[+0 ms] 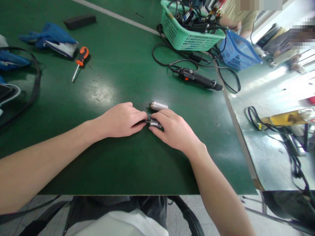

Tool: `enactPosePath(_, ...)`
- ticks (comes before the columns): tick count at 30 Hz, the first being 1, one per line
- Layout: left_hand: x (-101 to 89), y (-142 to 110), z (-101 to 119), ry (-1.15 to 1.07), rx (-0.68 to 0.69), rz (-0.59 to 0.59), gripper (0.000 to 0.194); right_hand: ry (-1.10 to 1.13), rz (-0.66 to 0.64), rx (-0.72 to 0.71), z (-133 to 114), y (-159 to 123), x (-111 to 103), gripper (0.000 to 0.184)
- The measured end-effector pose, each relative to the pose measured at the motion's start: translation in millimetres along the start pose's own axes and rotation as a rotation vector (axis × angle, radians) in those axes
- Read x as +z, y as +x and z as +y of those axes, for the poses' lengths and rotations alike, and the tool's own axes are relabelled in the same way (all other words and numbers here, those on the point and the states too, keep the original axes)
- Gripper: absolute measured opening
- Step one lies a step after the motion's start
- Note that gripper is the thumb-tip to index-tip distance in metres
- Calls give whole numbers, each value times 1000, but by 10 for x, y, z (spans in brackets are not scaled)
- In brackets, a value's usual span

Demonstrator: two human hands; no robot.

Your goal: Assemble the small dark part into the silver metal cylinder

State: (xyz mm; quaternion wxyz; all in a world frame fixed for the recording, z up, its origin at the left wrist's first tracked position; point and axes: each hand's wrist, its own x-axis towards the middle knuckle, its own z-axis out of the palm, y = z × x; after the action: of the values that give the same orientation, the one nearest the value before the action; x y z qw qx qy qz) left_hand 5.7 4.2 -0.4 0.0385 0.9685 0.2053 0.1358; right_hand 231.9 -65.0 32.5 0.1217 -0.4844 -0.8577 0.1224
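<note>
A small silver cylindrical motor (155,123) lies low over the green tabletop, its thin end pointing left. The fingers and thumb of my right hand (173,129) are closed around its body. My left hand (125,119) pinches at the motor's narrow left end with thumb and forefinger; the exact spot of contact is partly hidden by the fingers. Just behind my right hand, a second silver motor (158,106) rests on its side on the table, its right end close to my knuckles.
A black electric screwdriver (199,79) with a looped cable lies behind. Farther back stand a green basket (192,41) of tools and a blue basket (238,52). At left are an orange-handled screwdriver (82,57), blue gloves (52,37) and a dark block (80,21). People sit at far right.
</note>
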Motion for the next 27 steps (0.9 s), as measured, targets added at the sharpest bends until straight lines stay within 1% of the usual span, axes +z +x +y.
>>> enactPosePath(5,-2,4,-4,21,2,-16,33,-1,3,-5,9,0,11,20)
enactPosePath(27,13,4,-3,37,13,3,32,-4,-3,-8,1,2,5,19)
